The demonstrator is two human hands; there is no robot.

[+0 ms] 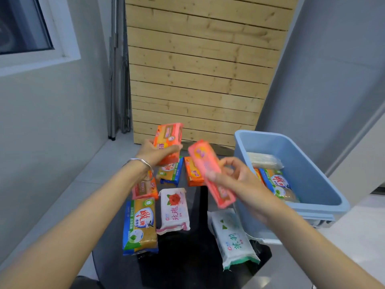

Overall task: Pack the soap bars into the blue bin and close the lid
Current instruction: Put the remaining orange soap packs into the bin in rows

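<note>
My left hand [155, 152] holds an orange soap bar [168, 135] raised above the table. In my right hand [239, 178] is a pink soap bar [210, 172], blurred, just left of the blue bin [308, 174]. The bin stands open at the right and holds a blue-wrapped bar [276, 182] and a pale bar [264, 160]. On the dark table [183, 259] lie several more bars: a large blue-and-brown one [140, 226], a white rose one [174, 209], a white-and-green one [233, 238], an orange one [192, 172]. No lid is visible.
A wooden slatted panel [200, 69] stands behind the table. Grey walls rise on both sides, with a window [23, 26] at the upper left. Pale floor tiles surround the round table.
</note>
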